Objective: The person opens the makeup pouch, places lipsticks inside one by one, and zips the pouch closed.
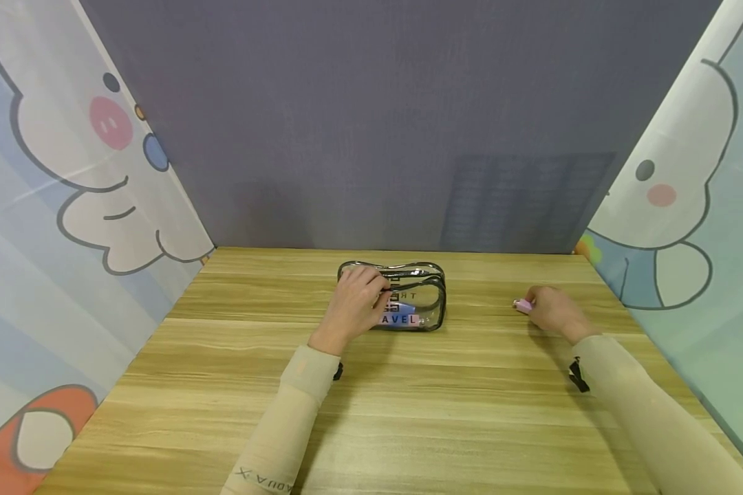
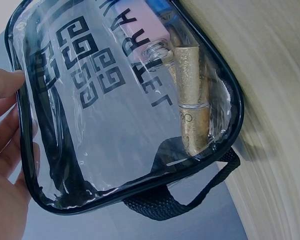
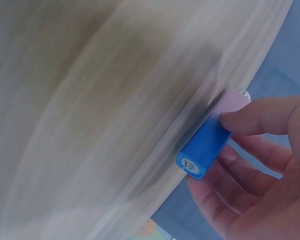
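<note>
Head view gives the layout: a clear bag (image 1: 430, 302) with black edging is set toward the far side of the tabletop (image 1: 408, 399), and its rim is pinched near the left end between the thumb and fingers of the left hand (image 1: 356, 302). Through the plastic, in the left wrist view, a gold tube (image 2: 191, 85) and a pink bottle (image 2: 145, 25) are seen, and a black strap (image 2: 185, 205) is fixed at one end of the bag.

Well to the right of the bag, a small two-tone bottle (image 1: 523, 306) is pinched between thumb and fingers by the right hand (image 1: 551, 308). The bag is therefore placed to the left of this right grip, with a wide gap between, and the bottle is held only by the right hand. Its long axis is slanted slightly across the tabletop: the pink end is pointed toward the bag, while the blue end is hidden by the hand from above. Whether the tabletop is touched by the bottle cannot quite be told, the right wrist view being blurred there.
</note>
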The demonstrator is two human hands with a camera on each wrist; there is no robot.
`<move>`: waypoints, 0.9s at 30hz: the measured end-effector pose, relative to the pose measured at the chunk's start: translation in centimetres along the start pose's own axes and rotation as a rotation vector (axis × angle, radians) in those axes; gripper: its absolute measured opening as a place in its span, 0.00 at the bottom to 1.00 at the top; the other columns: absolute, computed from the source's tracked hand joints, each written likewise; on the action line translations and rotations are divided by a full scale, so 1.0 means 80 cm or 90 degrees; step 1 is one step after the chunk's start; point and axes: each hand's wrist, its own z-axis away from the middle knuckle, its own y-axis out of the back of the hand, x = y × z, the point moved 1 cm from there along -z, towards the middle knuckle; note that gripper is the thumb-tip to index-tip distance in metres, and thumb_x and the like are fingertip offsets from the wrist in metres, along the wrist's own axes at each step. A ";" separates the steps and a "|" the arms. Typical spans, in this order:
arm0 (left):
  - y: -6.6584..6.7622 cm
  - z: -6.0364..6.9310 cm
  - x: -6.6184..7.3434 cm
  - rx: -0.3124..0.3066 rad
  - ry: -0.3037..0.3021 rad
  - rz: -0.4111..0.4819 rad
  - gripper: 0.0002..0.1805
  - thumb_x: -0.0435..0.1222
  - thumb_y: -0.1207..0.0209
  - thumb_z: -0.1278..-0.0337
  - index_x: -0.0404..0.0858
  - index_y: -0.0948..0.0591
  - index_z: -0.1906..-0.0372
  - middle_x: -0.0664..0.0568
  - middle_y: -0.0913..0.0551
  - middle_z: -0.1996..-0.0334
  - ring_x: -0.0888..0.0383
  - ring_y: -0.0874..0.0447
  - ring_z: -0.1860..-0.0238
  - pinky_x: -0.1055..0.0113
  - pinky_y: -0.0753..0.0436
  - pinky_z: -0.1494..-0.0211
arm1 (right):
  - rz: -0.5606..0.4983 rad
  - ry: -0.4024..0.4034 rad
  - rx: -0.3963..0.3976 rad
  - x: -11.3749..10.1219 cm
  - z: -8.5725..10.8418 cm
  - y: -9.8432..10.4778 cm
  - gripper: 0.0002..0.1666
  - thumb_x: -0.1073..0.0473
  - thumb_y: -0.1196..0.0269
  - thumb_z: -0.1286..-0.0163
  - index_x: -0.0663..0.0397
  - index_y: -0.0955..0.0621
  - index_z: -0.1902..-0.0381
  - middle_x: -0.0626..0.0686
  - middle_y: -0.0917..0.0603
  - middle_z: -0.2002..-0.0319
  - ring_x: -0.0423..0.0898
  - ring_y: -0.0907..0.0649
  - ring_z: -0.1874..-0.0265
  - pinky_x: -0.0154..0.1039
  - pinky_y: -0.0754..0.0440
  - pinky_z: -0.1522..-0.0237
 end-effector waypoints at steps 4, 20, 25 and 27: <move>0.000 -0.001 0.000 0.001 0.000 0.001 0.05 0.33 0.30 0.43 0.39 0.14 0.64 0.51 0.15 0.61 0.51 0.19 0.54 0.57 0.22 0.46 | 0.002 0.017 -0.002 -0.007 -0.002 0.000 0.15 0.63 0.36 0.35 0.69 0.19 0.54 0.65 0.15 0.60 0.57 0.19 0.65 0.57 0.21 0.57; 0.002 -0.001 0.001 0.005 -0.003 0.005 0.05 0.33 0.29 0.44 0.38 0.14 0.63 0.50 0.15 0.62 0.51 0.18 0.55 0.56 0.22 0.46 | -0.013 0.084 0.017 -0.052 -0.002 0.000 0.11 0.65 0.36 0.34 0.67 0.17 0.55 0.60 0.15 0.61 0.54 0.17 0.64 0.57 0.20 0.57; 0.002 0.000 0.001 0.006 -0.002 0.006 0.05 0.33 0.30 0.43 0.38 0.14 0.64 0.50 0.15 0.62 0.51 0.19 0.55 0.56 0.22 0.46 | -0.016 0.102 0.026 -0.066 0.001 0.002 0.11 0.65 0.36 0.32 0.66 0.17 0.55 0.60 0.15 0.61 0.55 0.17 0.63 0.57 0.19 0.57; 0.002 0.000 0.001 0.007 -0.002 0.006 0.05 0.33 0.30 0.43 0.38 0.14 0.64 0.50 0.15 0.62 0.51 0.19 0.55 0.56 0.22 0.47 | -0.016 0.106 0.029 -0.072 0.002 0.003 0.11 0.65 0.35 0.32 0.66 0.17 0.54 0.61 0.15 0.60 0.56 0.16 0.62 0.57 0.19 0.56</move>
